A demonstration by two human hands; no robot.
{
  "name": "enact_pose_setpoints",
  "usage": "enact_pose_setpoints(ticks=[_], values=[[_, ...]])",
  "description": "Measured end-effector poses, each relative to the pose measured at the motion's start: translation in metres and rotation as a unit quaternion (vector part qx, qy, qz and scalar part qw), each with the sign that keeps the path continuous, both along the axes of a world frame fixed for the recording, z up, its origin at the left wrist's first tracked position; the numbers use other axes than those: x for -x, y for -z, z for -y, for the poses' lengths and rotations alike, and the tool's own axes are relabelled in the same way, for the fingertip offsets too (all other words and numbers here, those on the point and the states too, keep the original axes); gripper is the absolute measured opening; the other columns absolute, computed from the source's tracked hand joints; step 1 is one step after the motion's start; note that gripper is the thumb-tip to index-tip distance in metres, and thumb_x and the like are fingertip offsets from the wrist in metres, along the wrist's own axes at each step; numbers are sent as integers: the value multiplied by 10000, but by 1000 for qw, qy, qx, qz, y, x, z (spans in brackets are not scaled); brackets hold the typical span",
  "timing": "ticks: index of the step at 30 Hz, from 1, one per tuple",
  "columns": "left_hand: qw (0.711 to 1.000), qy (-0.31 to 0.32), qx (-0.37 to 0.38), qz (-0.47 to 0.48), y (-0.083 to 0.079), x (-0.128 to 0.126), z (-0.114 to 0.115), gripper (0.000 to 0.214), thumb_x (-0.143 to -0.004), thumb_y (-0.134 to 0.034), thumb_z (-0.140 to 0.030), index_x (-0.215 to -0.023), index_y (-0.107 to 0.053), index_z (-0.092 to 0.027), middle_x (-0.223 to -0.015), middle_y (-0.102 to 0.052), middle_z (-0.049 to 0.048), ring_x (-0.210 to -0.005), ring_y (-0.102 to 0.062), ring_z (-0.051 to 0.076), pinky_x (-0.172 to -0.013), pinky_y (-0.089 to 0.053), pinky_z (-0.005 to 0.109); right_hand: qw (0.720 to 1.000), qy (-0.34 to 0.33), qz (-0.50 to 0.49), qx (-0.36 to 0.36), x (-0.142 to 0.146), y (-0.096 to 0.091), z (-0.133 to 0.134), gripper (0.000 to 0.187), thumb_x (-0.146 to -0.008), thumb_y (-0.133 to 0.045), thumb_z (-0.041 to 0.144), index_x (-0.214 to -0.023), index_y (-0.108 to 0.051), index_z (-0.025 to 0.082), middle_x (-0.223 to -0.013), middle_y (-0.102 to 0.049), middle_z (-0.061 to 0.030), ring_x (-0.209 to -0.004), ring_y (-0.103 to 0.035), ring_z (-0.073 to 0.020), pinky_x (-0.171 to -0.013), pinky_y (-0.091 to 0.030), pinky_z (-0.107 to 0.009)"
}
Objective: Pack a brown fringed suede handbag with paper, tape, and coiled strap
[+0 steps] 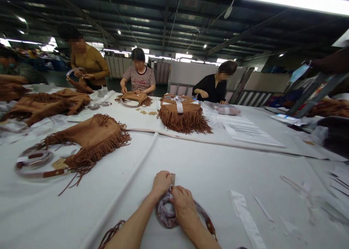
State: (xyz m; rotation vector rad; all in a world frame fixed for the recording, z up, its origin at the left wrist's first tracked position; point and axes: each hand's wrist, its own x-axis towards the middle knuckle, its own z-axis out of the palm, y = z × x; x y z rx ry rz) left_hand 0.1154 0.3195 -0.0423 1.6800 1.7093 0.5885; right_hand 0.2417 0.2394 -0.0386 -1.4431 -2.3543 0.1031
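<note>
My left hand [161, 183] and my right hand [183, 202] meet at the near edge of the white table [207, 161]. Both are closed on a coiled brown strap wrapped in clear plastic film [165, 213]. A small tan tag [172, 178] sticks up between the fingers. The strap's brown end with rivets [209, 224] trails out to the right of my right wrist. A braided brown cord [111, 233] lies under my left forearm.
A brown fringed bag [94, 138] with its wrapped strap [35, 163] lies at the left; another fringed bag [183, 114] sits further back. White paper strips [245, 216] lie at the right. Three people work at the far side, with more bags [40, 105] piled left.
</note>
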Motion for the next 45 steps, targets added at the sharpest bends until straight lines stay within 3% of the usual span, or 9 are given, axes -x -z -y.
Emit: enact_pose_setpoints(ticks=[6,15,21,31,38,45], values=[[1000,5,-1,-5,1,-1,1,213,-842,-495,-200,-753,-688,-174,-750,-677,26,-725,-559,152,-636,-314,240,998,-7,-44,44,-1,-10,3,187,-836,-456,62,-928,-531,207,-966,-628,-61,-959,-545,-234,-881,-362,-386],[1000,18,-7,-21,3,-1,0,213,-867,-490,-223,-802,-690,-185,-811,-687,37,-775,-571,158,-657,-306,247,990,-3,-115,79,-5,-15,0,168,-819,-460,149,-959,-515,223,-983,-614,-47,-997,-526,-221,-991,-293,-435],[999,27,-13,-28,3,-3,1,231,-884,-474,-224,-776,-674,-179,-795,-682,39,-753,-562,152,-653,-298,248,988,25,-106,109,0,-14,-7,242,-767,-484,151,-1000,-518,207,-1036,-618,-63,-1058,-510,-237,-1072,-142,-518],[999,37,-9,-29,5,-5,3,223,-880,-475,-220,-803,-678,-172,-803,-688,51,-747,-564,158,-651,-310,242,985,60,-91,132,4,-17,-11,248,-675,-490,163,-917,-538,189,-936,-647,-61,-970,-551,-247,-1066,-147,-539],[999,38,-17,-36,7,-5,4,221,-882,-479,-238,-791,-673,-186,-799,-685,43,-747,-564,160,-643,-299,249,982,59,-76,160,3,-18,-11,174,-762,-465,196,-863,-607,203,-919,-670,-60,-980,-569,-244,-1064,-119,-567],[998,39,-25,-41,11,-5,4,227,-886,-470,-242,-771,-656,-181,-779,-672,45,-739,-555,159,-641,-296,256,978,46,-65,195,-2,-14,-16,237,-854,-397,184,-806,-625,227,-901,-647,-39,-1023,-551,-228,-1062,-112,-583]])
